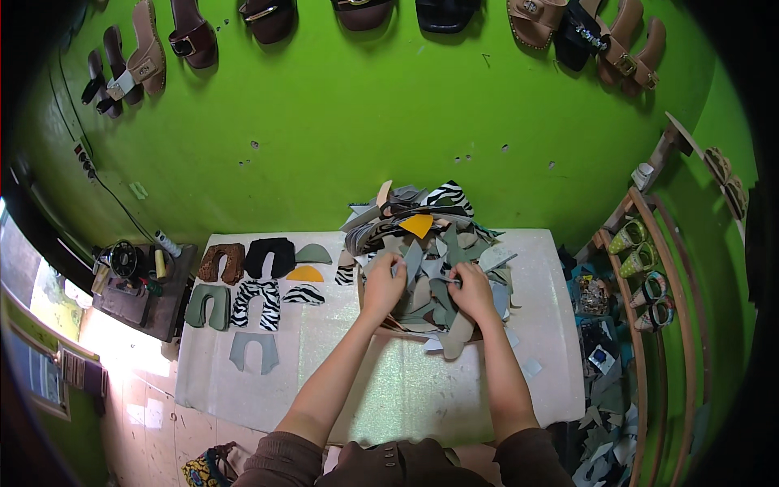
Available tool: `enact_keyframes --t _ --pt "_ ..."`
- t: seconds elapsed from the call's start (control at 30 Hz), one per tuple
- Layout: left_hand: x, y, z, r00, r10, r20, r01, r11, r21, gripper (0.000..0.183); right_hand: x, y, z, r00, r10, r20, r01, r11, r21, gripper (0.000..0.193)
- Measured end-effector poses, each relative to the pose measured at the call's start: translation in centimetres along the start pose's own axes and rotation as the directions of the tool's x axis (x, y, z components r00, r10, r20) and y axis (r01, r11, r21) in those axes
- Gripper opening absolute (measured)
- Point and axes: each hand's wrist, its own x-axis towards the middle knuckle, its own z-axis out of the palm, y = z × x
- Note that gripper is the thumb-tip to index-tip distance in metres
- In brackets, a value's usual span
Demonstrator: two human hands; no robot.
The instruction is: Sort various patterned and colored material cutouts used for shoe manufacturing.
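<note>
Grey cutouts (442, 268) heaped in box (406, 329); L hand (385, 280) & R hand (471, 292) fingers pinching pieces.

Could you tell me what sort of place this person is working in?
Probably a small sandal-making workshop. Finished sandals hang along the green wall, both hands sort a pile of cut upper pieces on the table, and a rack holds more footwear.
</note>
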Motion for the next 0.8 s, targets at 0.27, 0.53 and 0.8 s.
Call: enact_keyframes --t 0.27,0.53,0.8 --pt "0.0 0.9 -2.3 0.994 -0.066 0.091 0.08 0.984 -0.162 0.016 1.3 -2.6 0.8 0.996 0.042 0.079 -0.055 0.983 0.175 0.022" --pt "-1.0 1.0 -4.3 0.927 -0.025 0.375 0.297 0.659 -0.69 0.012 2.4 0.0 3.9 0.979 0.184 0.09 -0.197 0.727 0.658 0.018" --pt "-3.1 -1.7 -5.0 0.816 -0.034 0.577 0.471 0.618 -0.63 0.009 1.2 -0.3 3.4 0.943 0.303 -0.138 -0.052 0.544 0.837 0.013"
